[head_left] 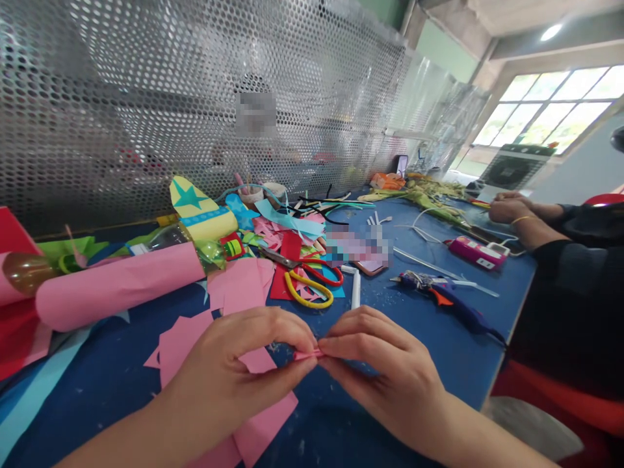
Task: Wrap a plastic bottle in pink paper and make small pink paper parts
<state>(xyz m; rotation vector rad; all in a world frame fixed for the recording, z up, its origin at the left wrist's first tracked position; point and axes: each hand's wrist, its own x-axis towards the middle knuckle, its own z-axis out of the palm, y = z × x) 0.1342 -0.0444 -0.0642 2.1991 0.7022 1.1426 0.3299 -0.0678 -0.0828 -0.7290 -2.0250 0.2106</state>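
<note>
Between my two hands is a small folded piece of pink paper (307, 355). My left hand (248, 351) pinches its left end between thumb and fingers. From the other side, the fingertips of my right hand (385, 357) close on its right end. Larger pink paper sheets (266, 406) lie on the table beneath and left of my left hand. Just beyond my right hand is a white pen-like stick (355, 289), its lower part hidden by the fingers. Scissors (312, 286) with red and yellow handles rest on paper scraps ahead of my hands.
A pink paper-wrapped bottle (121, 286) lies at left. On the right of the blue table (409, 409) are a glue gun (448, 302) and a purple power strip (478, 252). Another person's hands (511, 211) are at far right. A perforated metal screen (195, 97) stands behind.
</note>
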